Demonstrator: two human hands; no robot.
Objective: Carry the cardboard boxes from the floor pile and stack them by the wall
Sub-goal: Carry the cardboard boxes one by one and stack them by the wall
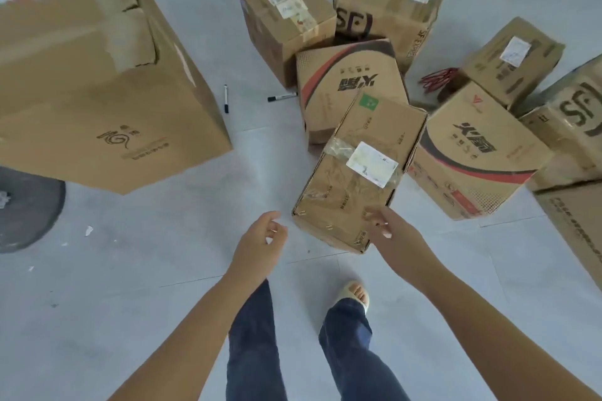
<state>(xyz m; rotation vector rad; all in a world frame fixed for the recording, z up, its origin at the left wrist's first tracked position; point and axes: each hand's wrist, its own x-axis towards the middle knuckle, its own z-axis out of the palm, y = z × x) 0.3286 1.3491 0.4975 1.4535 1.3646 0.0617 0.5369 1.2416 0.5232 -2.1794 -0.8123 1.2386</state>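
both of my hands are reaching down at the nearest box (358,172) in the floor pile, the long one with the white label and clear tape. my left hand (260,238) hangs loosely curled just off its near left corner, holding nothing; my right hand (389,231) is loose too, fingertips at the near end of the box, gripping nothing yet.

the risk i see — this box lies tilted, its far end propped on the red-striped box (351,88) behind it, and another striped box (472,153) sits close beside its right edge. lift it one-sided and it may swing, scrape those neighbours or slip from my fingers. the tape looks slick, so i'd grab bare cardboard at the corners.

two markers (226,98) lie on the floor (130,270) to the left — easy to roll a foot on. the big box (107,91) stands well apart on the left, and the bare tiles between it and the pile are my way out.
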